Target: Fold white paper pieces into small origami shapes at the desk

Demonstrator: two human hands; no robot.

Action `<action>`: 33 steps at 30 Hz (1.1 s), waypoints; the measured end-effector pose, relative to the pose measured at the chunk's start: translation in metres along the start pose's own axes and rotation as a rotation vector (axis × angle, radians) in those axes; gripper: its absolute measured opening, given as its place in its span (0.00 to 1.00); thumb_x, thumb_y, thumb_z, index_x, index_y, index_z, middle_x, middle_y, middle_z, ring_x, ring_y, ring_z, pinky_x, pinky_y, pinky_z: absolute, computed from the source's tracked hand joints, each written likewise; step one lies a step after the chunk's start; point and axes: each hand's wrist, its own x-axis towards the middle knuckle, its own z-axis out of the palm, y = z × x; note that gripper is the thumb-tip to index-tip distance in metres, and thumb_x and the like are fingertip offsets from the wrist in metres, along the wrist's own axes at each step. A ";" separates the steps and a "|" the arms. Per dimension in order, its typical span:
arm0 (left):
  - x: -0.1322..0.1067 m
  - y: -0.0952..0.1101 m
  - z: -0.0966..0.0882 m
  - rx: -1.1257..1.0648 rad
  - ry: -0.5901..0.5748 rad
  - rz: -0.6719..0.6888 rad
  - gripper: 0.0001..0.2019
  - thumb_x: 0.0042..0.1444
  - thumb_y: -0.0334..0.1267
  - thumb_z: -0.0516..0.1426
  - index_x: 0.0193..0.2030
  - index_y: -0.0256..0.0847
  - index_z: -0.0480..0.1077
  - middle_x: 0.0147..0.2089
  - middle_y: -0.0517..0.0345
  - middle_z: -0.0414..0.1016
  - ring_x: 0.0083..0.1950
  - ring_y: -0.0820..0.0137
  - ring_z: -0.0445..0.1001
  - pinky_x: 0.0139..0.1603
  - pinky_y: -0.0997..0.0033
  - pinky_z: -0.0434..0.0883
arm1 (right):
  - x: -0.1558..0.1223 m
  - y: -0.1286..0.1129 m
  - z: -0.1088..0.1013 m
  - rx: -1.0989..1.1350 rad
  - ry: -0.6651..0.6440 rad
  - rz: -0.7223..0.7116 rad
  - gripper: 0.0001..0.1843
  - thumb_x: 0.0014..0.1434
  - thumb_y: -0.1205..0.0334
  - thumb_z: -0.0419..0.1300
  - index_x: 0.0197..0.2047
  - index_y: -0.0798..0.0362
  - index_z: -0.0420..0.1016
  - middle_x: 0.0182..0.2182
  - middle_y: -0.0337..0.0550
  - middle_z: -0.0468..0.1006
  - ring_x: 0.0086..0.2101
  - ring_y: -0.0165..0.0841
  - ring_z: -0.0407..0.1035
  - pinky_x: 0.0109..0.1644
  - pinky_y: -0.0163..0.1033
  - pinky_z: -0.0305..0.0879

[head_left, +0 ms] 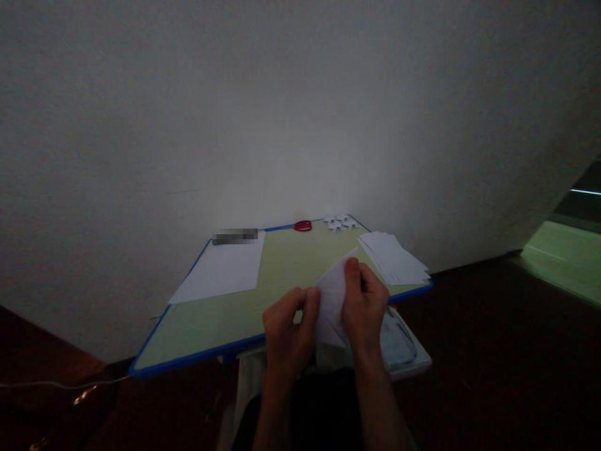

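Note:
Both my hands hold one folded white sheet of paper (pixel 332 295) above the near edge of a small green table with a blue rim (pixel 197 358). My left hand (pixel 288 329) pinches the sheet's left side with thumb and fingers closed. Its right side is gripped by my right hand (pixel 364 307), thumb on top near the upper point. The paper stands tilted, one corner pointing up and away.
A flat white sheet (pixel 220 270) lies at the table's left, a stack of white sheets (pixel 394 257) at its right. Red rings (pixel 303 225) and small folded paper pieces (pixel 340 222) sit at the far edge by the white wall. A thin cable (pixel 56 385) runs over the dark floor at left.

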 end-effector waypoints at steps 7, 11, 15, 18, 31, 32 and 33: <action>0.001 -0.005 -0.002 -0.023 -0.045 -0.033 0.16 0.65 0.37 0.58 0.24 0.39 0.75 0.21 0.63 0.72 0.22 0.75 0.67 0.26 0.77 0.65 | 0.007 0.000 -0.008 0.175 -0.051 0.064 0.19 0.60 0.47 0.67 0.29 0.54 0.76 0.25 0.36 0.72 0.25 0.29 0.60 0.27 0.35 0.54; 0.001 -0.008 -0.003 -0.034 -0.086 -0.050 0.16 0.65 0.38 0.59 0.26 0.40 0.78 0.20 0.63 0.73 0.20 0.75 0.66 0.24 0.77 0.65 | 0.010 0.004 -0.011 0.210 0.080 0.112 0.18 0.54 0.49 0.72 0.38 0.55 0.81 0.23 0.36 0.74 0.22 0.28 0.59 0.23 0.35 0.53; 0.001 -0.009 -0.003 -0.050 -0.094 -0.041 0.14 0.65 0.38 0.59 0.28 0.40 0.79 0.21 0.62 0.75 0.21 0.75 0.68 0.25 0.77 0.65 | 0.010 0.005 -0.010 0.154 0.127 0.083 0.18 0.56 0.47 0.71 0.33 0.54 0.78 0.21 0.34 0.71 0.22 0.28 0.60 0.25 0.35 0.56; 0.001 -0.008 -0.003 -0.053 -0.102 -0.032 0.14 0.65 0.38 0.59 0.28 0.40 0.80 0.22 0.62 0.76 0.21 0.75 0.68 0.25 0.76 0.65 | 0.010 0.004 -0.009 0.095 0.120 0.037 0.18 0.60 0.46 0.67 0.33 0.54 0.76 0.24 0.36 0.73 0.26 0.30 0.65 0.30 0.36 0.62; -0.001 -0.006 0.009 -0.004 -0.126 0.114 0.15 0.67 0.37 0.57 0.30 0.38 0.77 0.23 0.61 0.72 0.24 0.75 0.69 0.27 0.76 0.65 | 0.015 0.012 -0.012 -0.084 0.181 -0.134 0.15 0.66 0.50 0.61 0.36 0.54 0.76 0.29 0.39 0.77 0.31 0.33 0.68 0.38 0.39 0.63; -0.002 -0.006 0.010 -0.004 -0.121 0.126 0.15 0.67 0.36 0.57 0.30 0.38 0.77 0.23 0.61 0.73 0.24 0.75 0.69 0.27 0.76 0.65 | 0.015 0.011 -0.012 -0.094 0.183 -0.136 0.16 0.66 0.49 0.61 0.36 0.54 0.76 0.28 0.39 0.77 0.31 0.33 0.67 0.37 0.38 0.63; -0.002 -0.006 0.010 -0.005 -0.119 0.137 0.14 0.67 0.36 0.57 0.30 0.38 0.77 0.23 0.61 0.73 0.24 0.75 0.69 0.27 0.76 0.65 | 0.015 0.010 -0.012 -0.107 0.184 -0.131 0.17 0.66 0.48 0.60 0.35 0.54 0.75 0.28 0.39 0.76 0.30 0.33 0.67 0.36 0.38 0.62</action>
